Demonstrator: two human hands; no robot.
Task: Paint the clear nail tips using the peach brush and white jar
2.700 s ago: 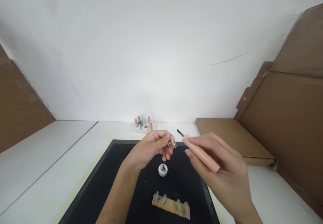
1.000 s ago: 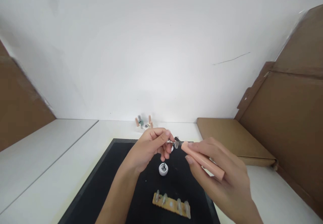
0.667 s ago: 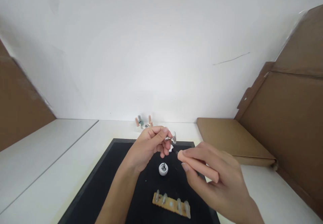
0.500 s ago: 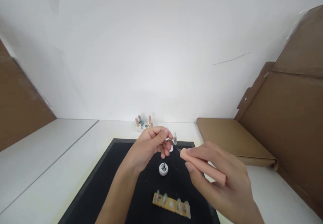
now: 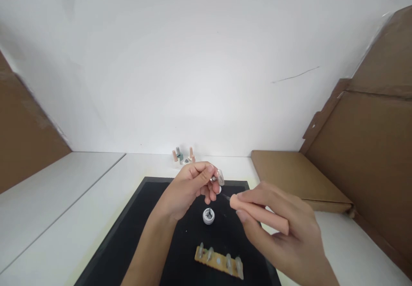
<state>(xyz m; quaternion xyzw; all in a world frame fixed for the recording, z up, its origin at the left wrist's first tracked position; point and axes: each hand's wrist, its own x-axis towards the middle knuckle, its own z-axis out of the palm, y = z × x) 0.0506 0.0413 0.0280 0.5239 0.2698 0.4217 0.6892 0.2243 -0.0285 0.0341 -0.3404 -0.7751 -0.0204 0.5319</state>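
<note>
At frame centre, my left fingers (image 5: 206,177) pinch a metal stem bearing a clear nail tip (image 5: 220,177); my right fingers (image 5: 246,204) grip a peach brush handle (image 5: 264,215). An open white jar (image 5: 208,216) and a yellow strip (image 5: 219,262) sit below; bottles (image 5: 183,155) stand behind.

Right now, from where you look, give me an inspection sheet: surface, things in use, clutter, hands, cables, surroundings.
Surface: black mat on a white tabletop.
Things in use: small round white jar, open; yellow strip bearing four clear nail-shaped pieces.
Clutter: small bottles with peach and grey caps, behind the mat; tiny pale speck on it.
Hands: left hand holds a clear nail-shaped tip by its metal stem; right hand grips a peach-handled brush.
Cables: nothing seen.
Surroundings: white wall; flat brown cardboard box at right.
</note>
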